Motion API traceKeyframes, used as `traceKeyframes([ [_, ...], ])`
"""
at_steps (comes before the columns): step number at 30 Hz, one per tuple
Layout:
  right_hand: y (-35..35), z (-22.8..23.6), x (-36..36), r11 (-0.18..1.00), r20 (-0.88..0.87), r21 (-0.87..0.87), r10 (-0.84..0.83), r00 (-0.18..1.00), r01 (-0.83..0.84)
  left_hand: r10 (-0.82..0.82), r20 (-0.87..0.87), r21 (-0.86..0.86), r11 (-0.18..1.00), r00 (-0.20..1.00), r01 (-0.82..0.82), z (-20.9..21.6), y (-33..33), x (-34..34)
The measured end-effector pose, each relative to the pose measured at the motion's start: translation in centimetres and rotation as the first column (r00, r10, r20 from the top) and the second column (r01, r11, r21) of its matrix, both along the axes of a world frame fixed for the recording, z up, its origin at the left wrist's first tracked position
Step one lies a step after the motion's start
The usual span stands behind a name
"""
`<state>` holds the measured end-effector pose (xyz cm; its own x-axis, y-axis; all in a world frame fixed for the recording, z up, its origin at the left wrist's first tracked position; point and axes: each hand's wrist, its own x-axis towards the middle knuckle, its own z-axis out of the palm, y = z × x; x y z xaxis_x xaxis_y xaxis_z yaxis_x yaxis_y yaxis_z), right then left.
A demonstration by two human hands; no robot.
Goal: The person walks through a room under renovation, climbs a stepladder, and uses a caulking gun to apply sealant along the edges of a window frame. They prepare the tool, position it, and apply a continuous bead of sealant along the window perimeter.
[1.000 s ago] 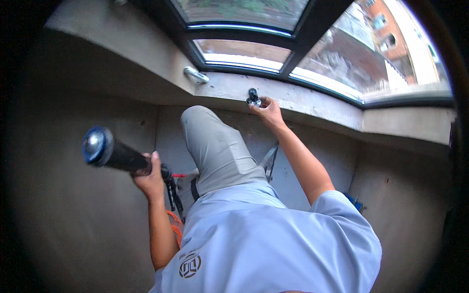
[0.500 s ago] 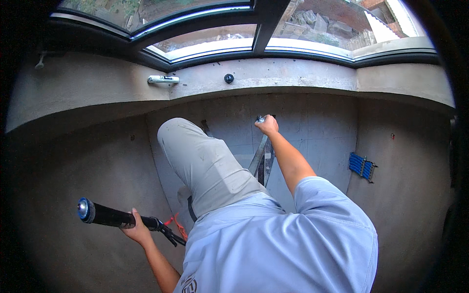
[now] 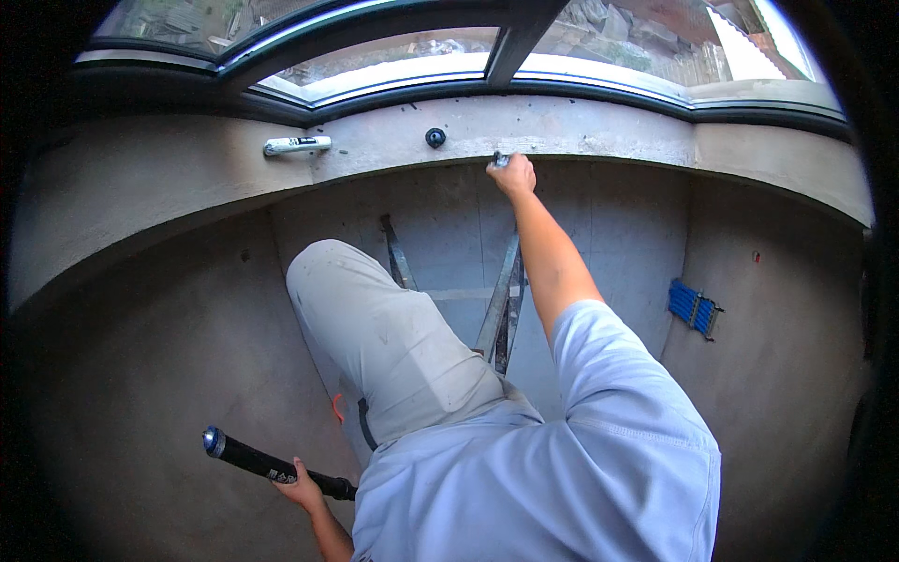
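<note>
My left hand [image 3: 302,489] is closed round the black barrel of a caulking gun [image 3: 251,457], low at the left. Its blue-rimmed end points up and left, while the rear of the gun disappears behind my shirt. My right arm stretches forward, and the right hand [image 3: 515,176] is level with the front edge of the window sill [image 3: 599,140]. Its fingers are closed on a small dark and silvery thing [image 3: 500,159], mostly hidden, whose kind I cannot make out. On the sill lie a silvery sealant tube [image 3: 298,145] and, to its right, a round black cap [image 3: 435,138].
A dark window frame [image 3: 403,98] runs along the back of the sill. Below me stand the metal legs of a ladder [image 3: 496,304], beside my raised knee [image 3: 346,281]. Blue coiled tubing [image 3: 691,307] sticks out from the right wall. Something orange [image 3: 338,407] shows behind my leg.
My right hand has risen from below the sill to its front edge. My left hand has drawn the caulking gun downward and to the right, nearer my body. The view has shifted slightly.
</note>
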<state>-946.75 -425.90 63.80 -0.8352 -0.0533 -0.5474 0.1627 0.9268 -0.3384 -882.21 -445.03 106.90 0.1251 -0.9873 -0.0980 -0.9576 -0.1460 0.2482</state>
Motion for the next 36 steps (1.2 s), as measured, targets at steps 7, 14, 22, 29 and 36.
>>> traceKeyframes([
  [7,-2.4,-0.3,-2.5,0.988,-0.077,0.158,0.013,0.997,-0.001,0.039,0.016,0.056,0.998,0.999,-0.04,-0.2,0.3,-1.1],
  [14,-0.6,-1.4,6.9,0.915,0.471,0.194,0.23,0.852,-0.354,-0.056,0.022,0.091,0.994,0.998,0.054,-1.2,-0.6,-5.2],
  [22,4.1,-0.3,17.2,0.889,0.63,0.139,0.261,0.731,-0.437,-0.099,-0.001,0.037,0.994,0.995,0.099,-1.3,0.0,-6.9],
  [29,5.4,3.3,17.2,0.869,0.591,0.076,0.355,0.724,-0.489,-0.102,-0.118,-0.023,0.995,0.988,0.1,0.1,0.7,-6.6],
  [36,-1.0,11.1,13.1,0.841,0.165,-0.478,0.369,0.915,-0.253,-0.109,-0.195,-0.28,0.959,0.975,0.051,5.6,-1.8,-6.4],
])
